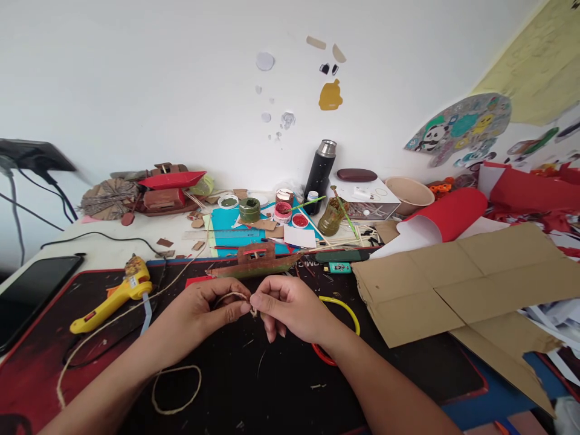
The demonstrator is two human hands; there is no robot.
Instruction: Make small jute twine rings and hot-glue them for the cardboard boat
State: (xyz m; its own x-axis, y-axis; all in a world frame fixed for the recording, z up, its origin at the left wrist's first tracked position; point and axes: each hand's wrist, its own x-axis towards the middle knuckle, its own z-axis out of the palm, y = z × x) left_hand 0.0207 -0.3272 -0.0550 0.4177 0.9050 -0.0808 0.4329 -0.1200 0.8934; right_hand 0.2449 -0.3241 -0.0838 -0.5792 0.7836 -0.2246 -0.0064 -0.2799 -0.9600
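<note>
My left hand [222,305] and my right hand [283,305] meet over the middle of the dark mat, fingertips almost touching. Both pinch a thin beige twine [178,411], which bends in a small loop at my left fingers. Its slack lies on the mat beside my left forearm and trails away to the left. Just beyond my hands rests a green and brown model boat [254,266] with a small cabin. Behind my right wrist, scissors with yellow and red handles [347,308] are partly hidden.
A yellow glue gun [113,296] lies at left, near a black phone [38,296]. Cardboard sheets [421,296] cover the right side. Open paint jars [249,209], a black thermos [321,169] and finished model pieces [163,199] stand along the wall.
</note>
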